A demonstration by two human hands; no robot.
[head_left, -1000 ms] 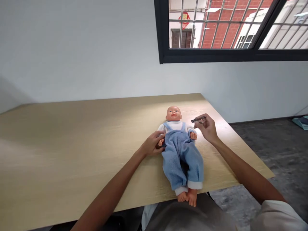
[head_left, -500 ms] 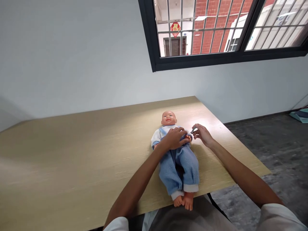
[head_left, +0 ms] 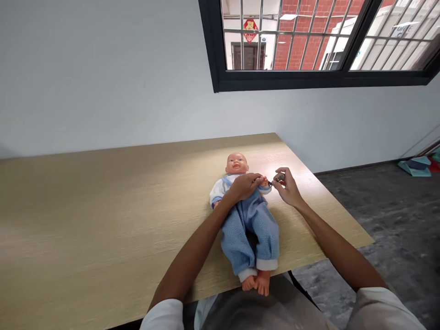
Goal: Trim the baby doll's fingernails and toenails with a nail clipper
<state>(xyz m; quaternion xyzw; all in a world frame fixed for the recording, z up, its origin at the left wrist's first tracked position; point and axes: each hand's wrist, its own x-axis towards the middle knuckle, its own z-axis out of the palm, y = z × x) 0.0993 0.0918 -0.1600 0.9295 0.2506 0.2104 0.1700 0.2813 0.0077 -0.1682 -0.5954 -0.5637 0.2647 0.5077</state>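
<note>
A baby doll (head_left: 267,229) in blue overalls and a white top lies on its back on the table, head away from me, feet over the front edge. My left hand (head_left: 245,186) lies across its chest, fingers closed on the doll's hand (head_left: 264,182). To the right, my right hand (head_left: 287,189) pinches a small metal nail clipper (head_left: 270,184), partly hidden by the fingers. The clipper's tip is at the doll's fingers; whether it touches them I cannot tell.
The wooden table (head_left: 103,220) stretches far to the left and ends at a right edge close to my right arm. Behind it stand a pale wall and a barred window (head_left: 292,80). Teal items (head_left: 415,166) lie on the dark floor at right.
My left hand has shifted its grip and now lifts the doll's hand up. The right hand has brought the nail clipper over to the doll's fingers. The view has shifted slightly.
</note>
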